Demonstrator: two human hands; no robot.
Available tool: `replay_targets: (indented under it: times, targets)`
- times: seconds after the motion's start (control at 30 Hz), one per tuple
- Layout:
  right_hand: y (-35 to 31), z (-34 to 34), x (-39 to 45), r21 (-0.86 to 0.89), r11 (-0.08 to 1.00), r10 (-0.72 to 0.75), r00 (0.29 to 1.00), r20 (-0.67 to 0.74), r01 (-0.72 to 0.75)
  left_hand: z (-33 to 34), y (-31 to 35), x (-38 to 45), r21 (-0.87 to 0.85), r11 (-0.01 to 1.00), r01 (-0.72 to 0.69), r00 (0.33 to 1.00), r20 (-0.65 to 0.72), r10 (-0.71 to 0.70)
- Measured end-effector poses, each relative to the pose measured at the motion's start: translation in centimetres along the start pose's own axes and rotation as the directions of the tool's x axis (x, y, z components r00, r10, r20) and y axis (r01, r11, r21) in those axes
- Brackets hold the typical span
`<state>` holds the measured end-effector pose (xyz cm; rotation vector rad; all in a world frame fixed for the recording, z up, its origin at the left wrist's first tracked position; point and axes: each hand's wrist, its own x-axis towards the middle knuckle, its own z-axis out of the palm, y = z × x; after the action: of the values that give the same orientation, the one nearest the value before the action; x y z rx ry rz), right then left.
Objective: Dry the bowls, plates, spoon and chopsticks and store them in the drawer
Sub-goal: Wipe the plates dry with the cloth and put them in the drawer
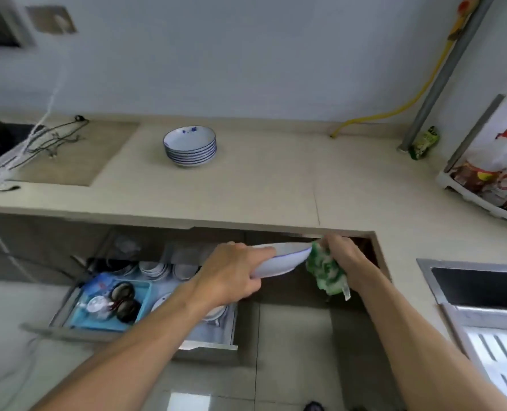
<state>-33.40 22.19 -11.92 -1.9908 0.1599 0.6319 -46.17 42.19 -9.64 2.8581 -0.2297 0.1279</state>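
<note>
left hand (231, 271) grips blue-rimmed plate (279, 261) | right hand (339, 256) clutches green cloth (325, 269) at plate's edge | both above open drawer (145, 330) | plate stack (190, 145) on countertop (276, 185) beyond drawer

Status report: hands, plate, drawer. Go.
Left hand grips plate. Right hand rubs green cloth on its rim. Drawer open below; nothing blocking.
</note>
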Motion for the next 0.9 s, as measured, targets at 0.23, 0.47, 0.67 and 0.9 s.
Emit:
replay_targets:
  times: [0.23, 0.47, 0.67, 0.9]
  targets:
    - [-1.5, 13.5, -1.3, -0.281, 0.957, 0.183, 0.902, 0.391, -0.072, -0.2, -9.4, -9.6, 0.219, 0.973, -0.072, 0.996, 0.075, 0.057]
    - [-0.8, 25.9, 2.3, -0.272, 0.957, 0.203, 0.899, 0.388, -0.099, 3.6, -20.7, -14.5, 0.04, 0.931, 0.364, 0.931, 0.029, -0.365]
    - [2.6, 35.4, 7.1, -0.264, 0.946, 0.273, 0.902, 0.336, -0.188, 8.0, -30.1, -17.1, -0.496, 0.299, 0.815, 0.554, 0.515, -0.655]
    - [6.4, 45.3, 12.8, -0.341, 0.913, 0.331, 0.895, 0.298, -0.225, 16.4, -40.4, -18.0, -0.505, 0.098, 0.857, 0.387, 0.507, -0.77]
